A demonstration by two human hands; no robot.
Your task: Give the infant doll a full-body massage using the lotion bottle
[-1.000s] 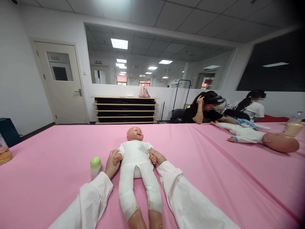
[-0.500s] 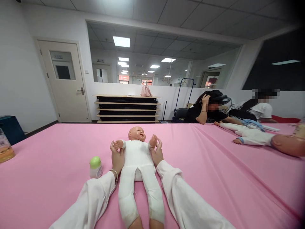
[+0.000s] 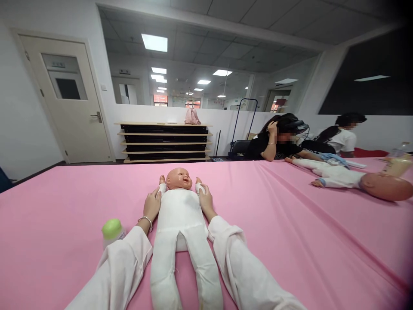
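The doll [image 3: 180,211] lies on its back between the hands, long axis running away from the wearer, head far and legs near — neither hand is clearly nearer. The left hand [image 3: 152,204] and right hand [image 3: 206,201] each grip one of its arms, fingers curled round the cloth sleeve beside its smooth, glossy head. Its body is matt white fabric, wrinkled at the legs. Left of the doll stands a rounded, green-capped bottle [image 3: 112,230]; beneath the doll, pink cloth [image 3: 64,224] — creased to its right.

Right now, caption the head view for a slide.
Both hands hold the raised arms of a doll lying on pink cloth.
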